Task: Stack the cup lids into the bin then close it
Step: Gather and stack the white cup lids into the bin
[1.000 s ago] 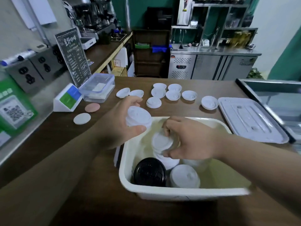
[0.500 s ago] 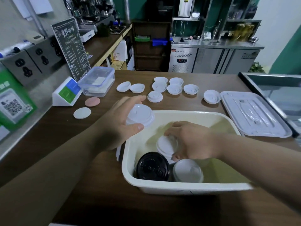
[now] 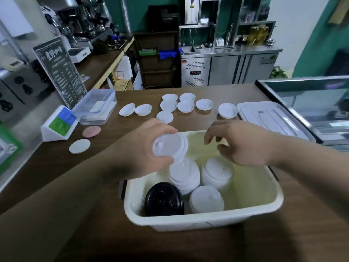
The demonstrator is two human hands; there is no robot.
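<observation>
Left hand (image 3: 139, 154): I grip white lids (image 3: 169, 146) at the bin's (image 3: 188, 222) ten o'clock.
Right hand (image 3: 239, 144): fingers loosely curled, empty, at one o'clock.

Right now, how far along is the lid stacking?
Done: three white lid stacks and one black lid stack stand in the cream plastic bin. In hand: the left hand grips nested white lids over the bin; the right hand holds nothing. Left: about nine loose white lids on the wooden counter, and the flat white bin cover lies beside the bin, not yet on.
</observation>
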